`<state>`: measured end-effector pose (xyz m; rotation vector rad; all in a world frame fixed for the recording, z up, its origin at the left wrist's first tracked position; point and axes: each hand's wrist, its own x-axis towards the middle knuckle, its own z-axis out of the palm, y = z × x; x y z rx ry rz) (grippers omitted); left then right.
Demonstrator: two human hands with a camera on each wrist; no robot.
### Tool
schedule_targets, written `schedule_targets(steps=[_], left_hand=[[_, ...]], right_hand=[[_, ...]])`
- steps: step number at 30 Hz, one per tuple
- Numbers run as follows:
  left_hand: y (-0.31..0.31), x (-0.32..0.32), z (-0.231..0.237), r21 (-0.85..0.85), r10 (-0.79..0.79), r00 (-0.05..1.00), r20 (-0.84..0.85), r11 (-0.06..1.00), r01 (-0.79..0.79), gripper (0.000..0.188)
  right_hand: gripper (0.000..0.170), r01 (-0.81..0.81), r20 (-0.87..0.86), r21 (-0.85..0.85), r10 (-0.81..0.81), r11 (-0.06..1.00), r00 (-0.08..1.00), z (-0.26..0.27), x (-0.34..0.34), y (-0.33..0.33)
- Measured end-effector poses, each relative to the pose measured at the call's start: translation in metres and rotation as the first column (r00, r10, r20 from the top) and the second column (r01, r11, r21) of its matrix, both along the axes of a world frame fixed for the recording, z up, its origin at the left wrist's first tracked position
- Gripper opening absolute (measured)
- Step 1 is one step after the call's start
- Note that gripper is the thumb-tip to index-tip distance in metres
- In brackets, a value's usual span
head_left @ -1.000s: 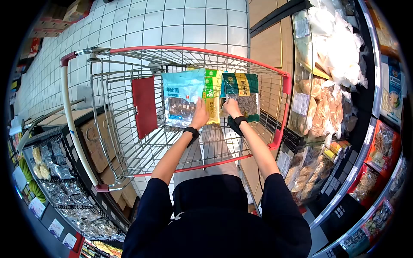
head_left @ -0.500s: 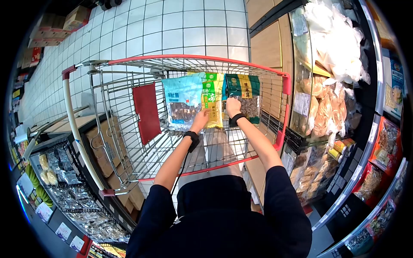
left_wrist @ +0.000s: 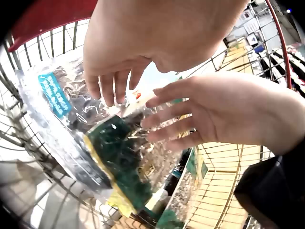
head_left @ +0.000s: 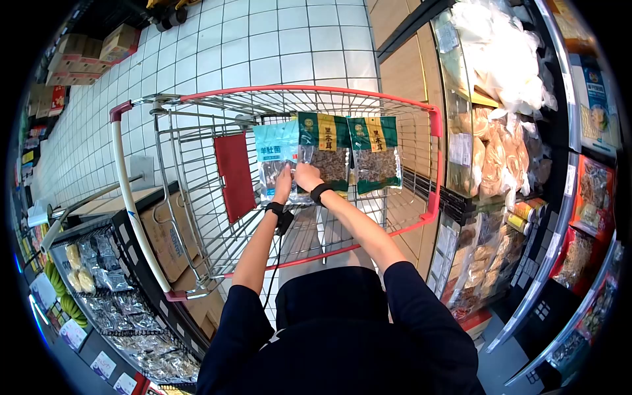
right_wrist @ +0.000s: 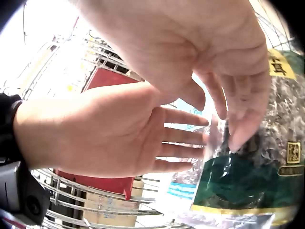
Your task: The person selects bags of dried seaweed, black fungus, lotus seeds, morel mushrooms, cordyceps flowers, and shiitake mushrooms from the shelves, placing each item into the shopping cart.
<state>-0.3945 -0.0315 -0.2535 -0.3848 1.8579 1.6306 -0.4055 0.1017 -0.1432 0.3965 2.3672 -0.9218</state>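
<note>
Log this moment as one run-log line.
left hand: open, at light-blue bag | right hand: fingers against middle green bag | right green bag: untouched | all bags: inside cart

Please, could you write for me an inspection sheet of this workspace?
Surface: silver wire shopping cart with red trim.
Things: light-blue plastic bag with clear window; two dark-green plastic bags with yellow labels.
Clutter: yellow packaging edge beneath, mostly hidden.
Left hand: open, at blue bag.
Right hand: open, at middle bag.
Cables: thin black cord near left forearm.
Surroundings: white tiled floor, stocked shelves.
</note>
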Motion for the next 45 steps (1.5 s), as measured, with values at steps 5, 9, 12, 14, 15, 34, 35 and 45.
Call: schedule_targets(steps=[5,9,12,14,15,34,35,45], left_hand=[[-0.014,0.003,0.005,-0.076,-0.603,0.794,0.077,0.791,0.608,0.054],[-0.002,0.013,0.031,-0.212,-0.714,0.698,0.045,0.676,0.706,0.056],[0.001,-0.005,0.077,-0.253,-0.872,0.461,0.165,0.414,0.874,0.049],[0.0,-0.009,0.107,-0.247,-0.896,0.422,0.14,0.381,0.891,0.047],[-0.001,-0.011,0.106,-0.246,-0.908,0.391,0.151,0.348,0.904,0.05],[-0.006,0.081,0.236,-0.242,-0.974,-0.133,-0.184,-0.086,0.966,0.075],[-0.008,0.081,0.228,-0.25,-0.971,-0.143,-0.19,-0.093,0.964,0.075],[0.001,0.063,0.205,-0.443,-0.976,0.021,-0.216,0.117,0.889,0.049]], right_hand=[[0.033,-0.113,0.204,-0.056,0.122,0.992,0.971,0.027,0.024,0.021],[0.037,-0.107,0.225,-0.047,0.115,0.993,0.967,0.007,0.048,0.067],[0.039,0.028,0.041,-0.062,-0.026,0.998,0.999,0.06,0.077,0.111],[0.038,0.064,-0.009,0.02,-0.064,0.998,0.998,0.094,0.109,0.135],[0.039,0.1,0.005,0.067,-0.101,0.993,0.995,0.104,0.125,0.143],[0.02,0.15,-0.396,0.285,-0.026,0.947,0.918,0.152,0.273,0.156],[0.019,0.15,-0.376,0.264,-0.041,0.953,0.926,0.152,0.272,0.156],[0.015,0.311,-0.568,0.205,-0.146,0.928,0.81,0.131,0.227,0.164]])
